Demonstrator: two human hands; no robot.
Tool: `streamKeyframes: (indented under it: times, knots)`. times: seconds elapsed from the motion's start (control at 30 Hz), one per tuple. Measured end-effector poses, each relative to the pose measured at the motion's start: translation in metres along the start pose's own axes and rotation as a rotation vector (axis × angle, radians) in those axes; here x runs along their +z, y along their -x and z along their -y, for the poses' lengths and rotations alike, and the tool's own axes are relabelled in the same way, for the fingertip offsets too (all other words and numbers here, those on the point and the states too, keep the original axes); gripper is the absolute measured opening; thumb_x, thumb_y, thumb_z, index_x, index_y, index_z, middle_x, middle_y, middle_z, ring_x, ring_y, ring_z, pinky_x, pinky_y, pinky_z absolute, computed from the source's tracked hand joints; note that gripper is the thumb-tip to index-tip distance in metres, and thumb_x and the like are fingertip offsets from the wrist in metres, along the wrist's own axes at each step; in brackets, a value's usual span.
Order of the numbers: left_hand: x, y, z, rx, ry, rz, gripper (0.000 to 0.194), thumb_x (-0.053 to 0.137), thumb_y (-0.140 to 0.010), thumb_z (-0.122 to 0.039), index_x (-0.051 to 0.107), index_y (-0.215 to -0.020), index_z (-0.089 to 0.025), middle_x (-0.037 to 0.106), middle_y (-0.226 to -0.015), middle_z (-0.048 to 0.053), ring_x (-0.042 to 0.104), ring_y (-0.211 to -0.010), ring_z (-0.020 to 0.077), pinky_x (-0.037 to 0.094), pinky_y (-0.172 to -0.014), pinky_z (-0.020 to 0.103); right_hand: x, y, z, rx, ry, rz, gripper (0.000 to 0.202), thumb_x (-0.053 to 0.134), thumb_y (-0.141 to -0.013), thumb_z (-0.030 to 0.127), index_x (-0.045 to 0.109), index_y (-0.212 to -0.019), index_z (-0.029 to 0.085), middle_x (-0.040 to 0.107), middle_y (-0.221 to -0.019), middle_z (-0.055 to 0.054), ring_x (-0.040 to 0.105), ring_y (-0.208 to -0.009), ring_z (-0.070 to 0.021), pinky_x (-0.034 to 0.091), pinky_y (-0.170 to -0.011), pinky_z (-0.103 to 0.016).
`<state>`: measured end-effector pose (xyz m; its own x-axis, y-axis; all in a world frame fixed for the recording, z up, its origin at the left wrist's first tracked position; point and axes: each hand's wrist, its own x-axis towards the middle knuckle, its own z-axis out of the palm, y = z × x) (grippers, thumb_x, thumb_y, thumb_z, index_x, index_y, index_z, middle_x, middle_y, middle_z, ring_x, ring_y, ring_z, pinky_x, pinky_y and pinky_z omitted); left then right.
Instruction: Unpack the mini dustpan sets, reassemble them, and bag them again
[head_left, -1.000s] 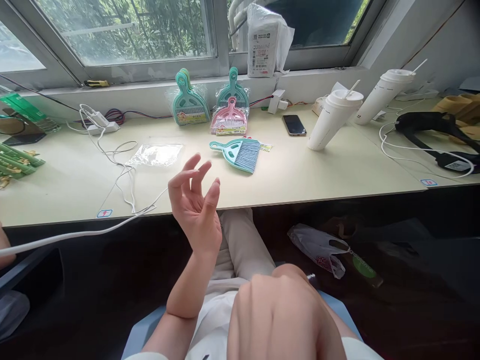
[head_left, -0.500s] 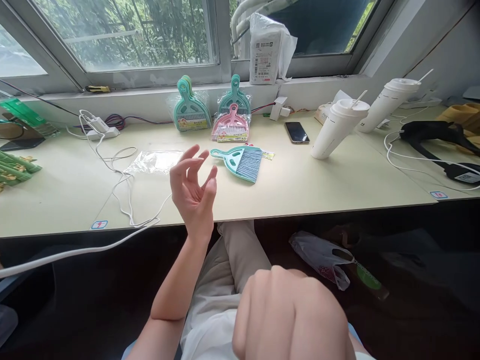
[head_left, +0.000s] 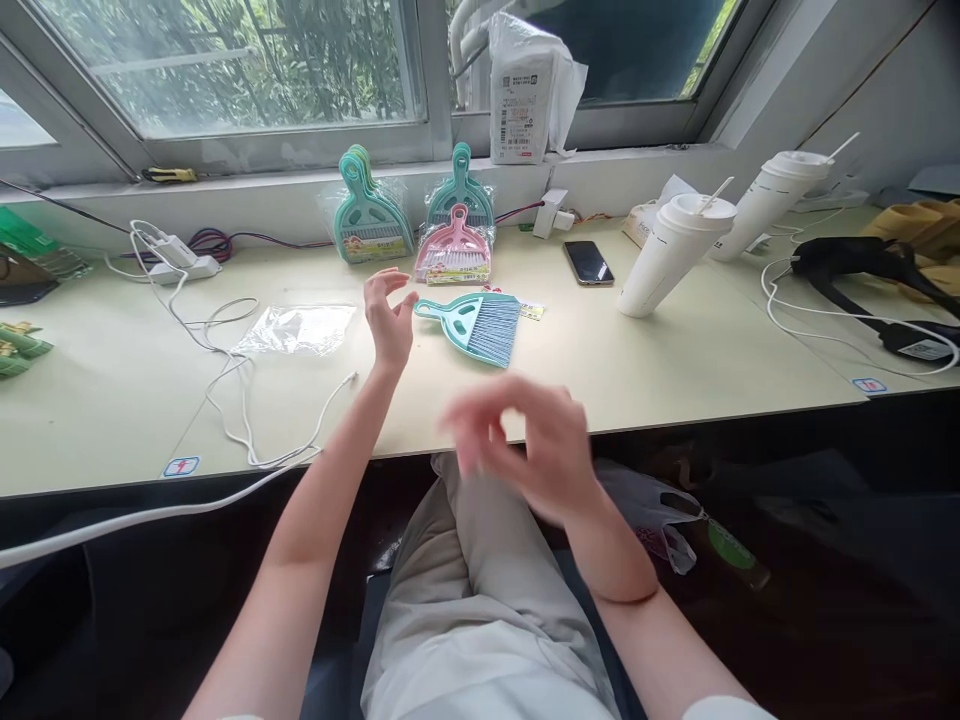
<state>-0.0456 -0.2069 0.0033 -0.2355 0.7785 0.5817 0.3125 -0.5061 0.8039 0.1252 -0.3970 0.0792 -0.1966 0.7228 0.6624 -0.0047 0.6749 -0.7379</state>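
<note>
A small turquoise dustpan (head_left: 459, 322) with a grey-bristled brush (head_left: 496, 330) nested in it lies on the desk, its handle pointing left. My left hand (head_left: 390, 318) is beside the handle's end, fingers curved and apart, holding nothing; whether the thumb touches the handle I cannot tell. Over the desk's front edge hangs my right hand (head_left: 536, 440), blurred by motion. Its fingers are bent, with a gap showing between them, and nothing is seen in it. A clear plastic wrapper (head_left: 300, 330) lies flat to the left of my left hand.
Wrapped turquoise (head_left: 373, 225) and pink (head_left: 454, 250) dustpan sets lean against the sill. A phone (head_left: 589, 263), two white cups, including the nearer cup (head_left: 671, 255), and a black strap device (head_left: 847, 285) are on the right. White cables (head_left: 244, 400) trail across the left.
My left hand has moved forward to the dustpan's handle. My right hand has moved away from the camera, up toward the desk edge. The view has shifted slightly.
</note>
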Motion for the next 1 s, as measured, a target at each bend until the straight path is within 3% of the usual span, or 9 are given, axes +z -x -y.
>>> streamKeyframes:
  times: [0.17, 0.27, 0.33, 0.43, 0.57, 0.63, 0.77, 0.9, 1.0]
  knots:
    - [-0.007, -0.019, 0.054, -0.053, -0.225, 0.091, 0.026, 0.05, -0.076, 0.0, 0.061, -0.093, -0.017, 0.05, -0.117, 0.012, 0.053, -0.11, 0.0228, 0.051, -0.076, 0.031, -0.047, -0.078, -0.158, 0.269, 0.669, -0.108, 0.024, 0.049, -0.092, 0.031, 0.065, -0.107, 0.021, 0.07, -0.104, -0.005, 0.063, -0.092, -0.0173, 0.047, -0.082, -0.03]
    - [-0.012, -0.018, 0.063, -0.003, -0.26, 0.108, 0.028, 0.046, -0.075, 0.0, 0.062, -0.091, -0.017, 0.05, -0.114, 0.012, 0.053, -0.107, 0.0225, 0.05, -0.076, 0.03, -0.076, -0.108, -0.23, 0.43, 0.86, 0.042, 0.03, 0.054, -0.09, 0.027, 0.063, -0.117, 0.019, 0.064, -0.123, -0.01, 0.052, -0.117, -0.0241, 0.039, -0.097, -0.035]
    - [-0.015, -0.017, 0.063, 0.007, -0.305, 0.165, 0.023, 0.047, -0.078, -0.004, 0.063, -0.089, -0.017, 0.054, -0.108, 0.011, 0.057, -0.091, 0.0185, 0.048, -0.076, 0.03, -0.085, -0.12, -0.252, 0.495, 0.906, 0.198, 0.039, 0.057, -0.089, 0.035, 0.059, -0.126, 0.022, 0.059, -0.132, -0.008, 0.046, -0.124, -0.0271, 0.034, -0.101, -0.04]
    - [-0.018, -0.016, 0.058, -0.01, -0.472, 0.317, 0.014, 0.05, -0.085, -0.023, 0.063, -0.081, -0.018, 0.06, -0.089, 0.007, 0.054, -0.069, 0.0157, 0.043, -0.073, 0.03, -0.082, -0.129, -0.259, 0.481, 0.931, 0.348, 0.034, 0.05, -0.093, 0.042, 0.064, -0.12, 0.028, 0.065, -0.124, -0.005, 0.05, -0.119, -0.025, 0.025, -0.105, -0.044]
    - [-0.017, -0.013, 0.052, -0.087, -0.653, 0.469, 0.046, 0.041, -0.089, -0.051, 0.061, -0.061, -0.02, 0.06, -0.065, 0.006, 0.056, -0.068, 0.0211, 0.037, -0.066, 0.03, -0.073, -0.126, -0.258, 0.482, 0.968, 0.354, 0.029, 0.05, -0.093, 0.04, 0.073, -0.104, 0.027, 0.073, -0.106, -0.005, 0.058, -0.105, -0.0217, 0.025, -0.102, -0.042]
    - [-0.015, -0.011, 0.052, -0.094, -0.616, 0.594, 0.045, 0.046, -0.085, -0.055, 0.063, -0.062, -0.021, 0.064, -0.068, 0.006, 0.058, -0.07, 0.0217, 0.037, -0.066, 0.03, -0.071, -0.121, -0.258, 0.494, 0.942, 0.384, 0.027, 0.054, -0.09, 0.041, 0.075, -0.098, 0.026, 0.073, -0.105, -0.004, 0.059, -0.101, -0.021, 0.028, -0.099, -0.04]
    - [-0.011, -0.007, 0.051, -0.123, -0.415, 0.632, 0.033, 0.062, -0.074, -0.051, 0.067, -0.07, -0.019, 0.07, -0.085, 0.007, 0.059, -0.077, 0.0217, 0.04, -0.069, 0.03, -0.062, -0.113, -0.255, 0.467, 0.877, 0.389, 0.028, 0.058, -0.086, 0.044, 0.077, -0.093, 0.025, 0.073, -0.104, -0.004, 0.061, -0.097, -0.0196, 0.037, -0.09, -0.031]
    - [-0.012, -0.006, 0.043, -0.343, 0.046, 0.634, 0.039, 0.065, -0.073, -0.05, 0.067, -0.095, -0.018, 0.069, -0.097, 0.006, 0.061, -0.089, 0.022, 0.046, -0.075, 0.029, -0.046, -0.116, -0.248, 0.403, 0.76, 0.18, 0.039, 0.05, -0.089, 0.049, 0.077, -0.096, 0.022, 0.073, -0.1, -0.006, 0.063, -0.092, -0.0199, 0.043, -0.081, -0.027]
    - [-0.015, -0.008, 0.043, -0.513, 0.285, 0.616, 0.048, 0.072, -0.069, -0.045, 0.064, -0.106, -0.017, 0.069, -0.1, 0.007, 0.063, -0.091, 0.0232, 0.048, -0.075, 0.029, -0.044, -0.118, -0.246, 0.417, 0.702, 0.116, 0.053, 0.034, -0.094, 0.054, 0.075, -0.101, 0.021, 0.073, -0.099, -0.006, 0.064, -0.093, -0.021, 0.045, -0.081, -0.028]
